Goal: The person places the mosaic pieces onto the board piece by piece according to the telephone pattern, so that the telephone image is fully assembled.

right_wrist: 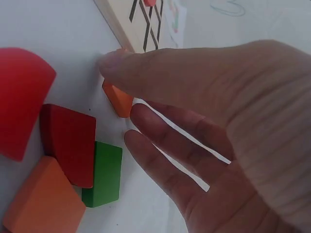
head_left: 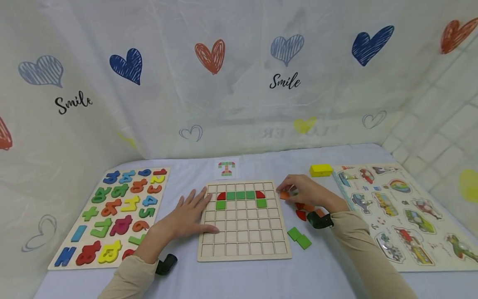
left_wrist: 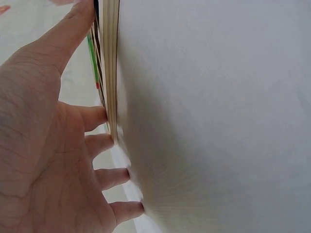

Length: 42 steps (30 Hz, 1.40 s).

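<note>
A wooden grid board (head_left: 244,255) lies flat with green square tiles (head_left: 240,195) in one row, a red rounded tile (head_left: 259,194) at either end, and a green square below each end. My left hand (head_left: 186,216) rests along the board's left edge, fingers spread and thumb over the grid. In the left wrist view those fingertips reach past the board's side. Just off the board's right edge, my right hand (head_left: 308,191) pinches a small orange block (right_wrist: 118,99). Its thumb covers part of the block in the right wrist view.
Loose red pieces (right_wrist: 70,145) and a green block (right_wrist: 108,174) lie by the right wrist. Two green squares (head_left: 299,238) sit nearer. A pattern card (head_left: 226,169) stands behind the board; a letter puzzle (head_left: 112,211) is left, a yellow block (head_left: 320,170) and picture puzzle (head_left: 407,211) right.
</note>
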Available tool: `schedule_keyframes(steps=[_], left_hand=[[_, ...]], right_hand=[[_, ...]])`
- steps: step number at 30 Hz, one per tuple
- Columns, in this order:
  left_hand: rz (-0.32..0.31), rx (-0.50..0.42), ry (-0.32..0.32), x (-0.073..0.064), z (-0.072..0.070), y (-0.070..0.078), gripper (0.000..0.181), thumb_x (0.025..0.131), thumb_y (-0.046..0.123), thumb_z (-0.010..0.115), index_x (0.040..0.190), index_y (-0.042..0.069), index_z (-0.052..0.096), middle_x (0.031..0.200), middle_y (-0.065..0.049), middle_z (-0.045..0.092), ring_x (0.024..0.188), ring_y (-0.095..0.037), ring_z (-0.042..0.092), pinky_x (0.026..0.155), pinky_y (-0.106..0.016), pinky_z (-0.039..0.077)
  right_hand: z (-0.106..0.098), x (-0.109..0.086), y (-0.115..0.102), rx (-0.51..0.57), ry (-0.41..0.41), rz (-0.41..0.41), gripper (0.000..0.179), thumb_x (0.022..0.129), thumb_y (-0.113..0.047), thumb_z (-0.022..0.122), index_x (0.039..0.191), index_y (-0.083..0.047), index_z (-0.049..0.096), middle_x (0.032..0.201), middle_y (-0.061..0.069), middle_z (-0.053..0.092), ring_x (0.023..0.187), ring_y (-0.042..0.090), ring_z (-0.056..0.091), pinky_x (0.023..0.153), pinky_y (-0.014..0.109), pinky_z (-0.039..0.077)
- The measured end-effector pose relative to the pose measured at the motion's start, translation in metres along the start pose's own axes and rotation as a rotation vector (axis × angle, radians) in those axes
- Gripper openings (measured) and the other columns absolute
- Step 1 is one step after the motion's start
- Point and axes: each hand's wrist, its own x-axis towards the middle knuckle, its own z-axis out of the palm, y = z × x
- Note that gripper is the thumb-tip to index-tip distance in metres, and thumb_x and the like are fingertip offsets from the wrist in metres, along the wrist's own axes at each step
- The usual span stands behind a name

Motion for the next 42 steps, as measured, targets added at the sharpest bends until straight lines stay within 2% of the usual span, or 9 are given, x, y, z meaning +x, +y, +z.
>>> schedule_keyframes(steps=[4, 14, 23, 32, 42], left_hand=[[-0.001, -0.006, -0.003, 0.0003, -0.0003, 0.0004, 0.113, 0.087, 0.074, 0.068, 0.167, 0.007, 0.024, 0.175, -0.016, 0.01, 0.159, -0.048, 0.006, 0.122, -0.072, 0.009], [-0.011, -0.001, -0.019, 0.0005, -0.0014, 0.0009, 0.113, 0.087, 0.074, 0.067, 0.167, 0.008, 0.023, 0.175, -0.015, 0.009, 0.159, -0.047, 0.004, 0.123, -0.07, 0.008], [-0.002, -0.007, -0.016, -0.0001, -0.0015, 0.0014, 0.113, 0.088, 0.074, 0.067, 0.167, 0.007, 0.023, 0.175, -0.016, 0.009, 0.159, -0.047, 0.005, 0.122, -0.071, 0.009], [-0.005, -0.018, -0.016, -0.0008, -0.0016, 0.0017, 0.112, 0.088, 0.072, 0.068, 0.167, 0.006, 0.024, 0.175, -0.017, 0.011, 0.159, -0.048, 0.005, 0.122, -0.071, 0.008], [-0.002, -0.011, -0.016, -0.0008, -0.0019, 0.001, 0.112, 0.088, 0.072, 0.068, 0.166, 0.006, 0.024, 0.175, -0.017, 0.011, 0.159, -0.047, 0.006, 0.122, -0.072, 0.009]], right_hand=[[0.0, 0.0026, 0.0002, -0.001, 0.009, -0.011, 0.022, 0.089, 0.006, 0.078, 0.111, 0.003, 0.076, 0.106, 0.01, 0.071, 0.098, 0.029, 0.069, 0.089, 0.043, 0.06], [-0.0005, 0.0055, -0.0007, 0.009, 0.012, 0.054, 0.023, 0.089, 0.006, 0.077, 0.111, 0.002, 0.076, 0.103, 0.007, 0.073, 0.091, 0.022, 0.067, 0.085, 0.039, 0.058], [-0.003, 0.0062, -0.0022, 0.017, -0.006, 0.136, 0.021, 0.089, 0.006, 0.078, 0.11, 0.003, 0.075, 0.099, 0.007, 0.073, 0.088, 0.021, 0.066, 0.083, 0.037, 0.059], [-0.0013, 0.0055, -0.0009, 0.027, 0.029, 0.165, 0.017, 0.087, 0.003, 0.082, 0.103, 0.001, 0.077, 0.095, 0.005, 0.072, 0.086, 0.018, 0.066, 0.081, 0.036, 0.059], [-0.0018, 0.0002, -0.0014, 0.007, 0.084, 0.074, 0.012, 0.085, 0.0, 0.084, 0.092, -0.006, 0.076, 0.091, 0.0, 0.071, 0.082, 0.015, 0.064, 0.078, 0.032, 0.057]])
